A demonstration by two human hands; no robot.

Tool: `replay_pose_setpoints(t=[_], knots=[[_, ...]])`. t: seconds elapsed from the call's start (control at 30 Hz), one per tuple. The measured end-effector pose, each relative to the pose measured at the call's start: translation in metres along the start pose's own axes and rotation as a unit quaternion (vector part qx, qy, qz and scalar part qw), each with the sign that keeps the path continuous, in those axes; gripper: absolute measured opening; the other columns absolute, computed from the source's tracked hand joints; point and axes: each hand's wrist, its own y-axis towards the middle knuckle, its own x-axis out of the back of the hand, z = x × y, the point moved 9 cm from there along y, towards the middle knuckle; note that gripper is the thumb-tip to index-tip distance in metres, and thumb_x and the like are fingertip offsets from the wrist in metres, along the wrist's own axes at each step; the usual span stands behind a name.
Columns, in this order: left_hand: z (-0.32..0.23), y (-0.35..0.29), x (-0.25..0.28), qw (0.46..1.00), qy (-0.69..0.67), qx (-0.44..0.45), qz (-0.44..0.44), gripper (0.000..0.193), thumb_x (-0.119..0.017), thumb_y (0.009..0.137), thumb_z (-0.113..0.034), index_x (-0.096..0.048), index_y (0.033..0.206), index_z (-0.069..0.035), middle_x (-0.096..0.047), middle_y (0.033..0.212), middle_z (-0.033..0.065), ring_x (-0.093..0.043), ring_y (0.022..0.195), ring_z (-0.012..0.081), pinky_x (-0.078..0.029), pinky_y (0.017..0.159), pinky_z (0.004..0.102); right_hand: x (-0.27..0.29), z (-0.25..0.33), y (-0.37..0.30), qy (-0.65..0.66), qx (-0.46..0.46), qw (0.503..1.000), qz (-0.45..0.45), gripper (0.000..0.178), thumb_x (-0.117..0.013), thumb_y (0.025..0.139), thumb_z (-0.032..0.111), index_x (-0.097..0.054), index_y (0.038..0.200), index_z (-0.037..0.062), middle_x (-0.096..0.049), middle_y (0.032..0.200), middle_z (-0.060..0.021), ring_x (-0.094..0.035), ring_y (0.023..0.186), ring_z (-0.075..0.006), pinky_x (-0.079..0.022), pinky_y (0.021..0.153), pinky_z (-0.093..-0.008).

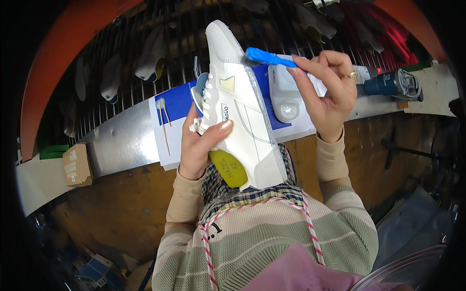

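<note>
My left hand (198, 148) grips a white lace-up sneaker (250, 131) round its lace side, thumb on the side panel. The sneaker is tilted, toe pointing away and heel toward me. A yellow-green shoe last (227, 169) shows at its ankle opening. Between the thumb and fingers of my right hand (332, 89) is a small blue-handled brush (269, 57). Its dark bristle end is at the sole edge near the toe; whether it touches cannot be made out.
Beyond the metal bench edge (121, 140), more shoes (151, 53) rest on a rack of dark bars. Cotton-tipped sticks (164, 116) lie on blue and white sheets. A white container (286, 92) stands behind the sneaker. A blue tumbler (386, 83) lies right, a cardboard box (76, 165) left.
</note>
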Motion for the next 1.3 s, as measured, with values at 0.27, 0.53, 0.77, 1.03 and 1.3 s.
replay_pose_setpoints(t=[0.27, 0.53, 0.77, 1.03, 1.3], knots=[[-0.002, 0.000, 0.004, 1.000, 0.001, -0.001, 0.007, 0.063, -0.059, 0.090, -0.014, -0.035, 0.146, 0.003, -0.061, 0.128, 0.0200, -0.065, 0.113, 0.0268, -0.052, 0.098, 0.0362, 0.000, 0.000, -0.003, 0.057, -0.015, 0.996, 0.070, 0.026, -0.084, 0.070, 0.004, -0.078, 0.095, 0.0044, -0.050, 0.086, -0.0026, -0.045, 0.063, -0.0083, -0.034, 0.053, -0.0218], [0.006, 0.006, 0.019, 0.996, -0.087, 0.029, -0.019, 0.059, -0.062, 0.093, -0.018, -0.039, 0.144, 0.001, -0.062, 0.127, 0.0163, -0.065, 0.111, 0.0235, -0.052, 0.096, 0.0343, 0.003, -0.003, -0.048, 0.159, -0.189, 0.962, 0.113, 0.022, -0.082, 0.072, 0.003, -0.078, 0.094, 0.0010, -0.052, 0.086, -0.0030, -0.050, 0.070, -0.0100, -0.039, 0.060, -0.0223], [0.005, 0.011, 0.022, 0.993, -0.112, 0.020, -0.033, 0.057, -0.062, 0.094, -0.019, -0.040, 0.143, 0.000, -0.061, 0.128, 0.0159, -0.064, 0.113, 0.0219, -0.052, 0.096, 0.0327, 0.003, 0.003, -0.072, 0.153, -0.260, 0.949, 0.088, 0.019, -0.081, 0.074, 0.002, -0.077, 0.093, 0.0001, -0.053, 0.085, -0.0039, -0.052, 0.074, -0.0105, -0.041, 0.062, -0.0229], [0.007, 0.002, 0.024, 0.996, -0.075, 0.022, -0.044, 0.052, -0.054, 0.097, -0.026, -0.047, 0.139, 0.004, -0.062, 0.129, 0.0183, -0.064, 0.115, 0.0250, -0.050, 0.101, 0.0358, -0.008, 0.009, -0.038, 0.056, -0.125, 0.989, 0.054, 0.024, -0.082, 0.074, 0.002, -0.077, 0.097, 0.0013, -0.051, 0.088, -0.0044, -0.050, 0.070, -0.0102, -0.042, 0.059, -0.0235], [0.006, 0.000, 0.022, 0.997, -0.067, 0.019, -0.032, 0.051, -0.054, 0.097, -0.025, -0.047, 0.139, 0.004, -0.063, 0.129, 0.0182, -0.065, 0.114, 0.0255, -0.051, 0.100, 0.0361, -0.006, 0.007, -0.027, 0.051, -0.072, 0.995, 0.051, 0.026, -0.084, 0.071, 0.003, -0.077, 0.096, 0.0032, -0.050, 0.088, -0.0035, -0.046, 0.065, -0.0098, -0.037, 0.056, -0.0234]])
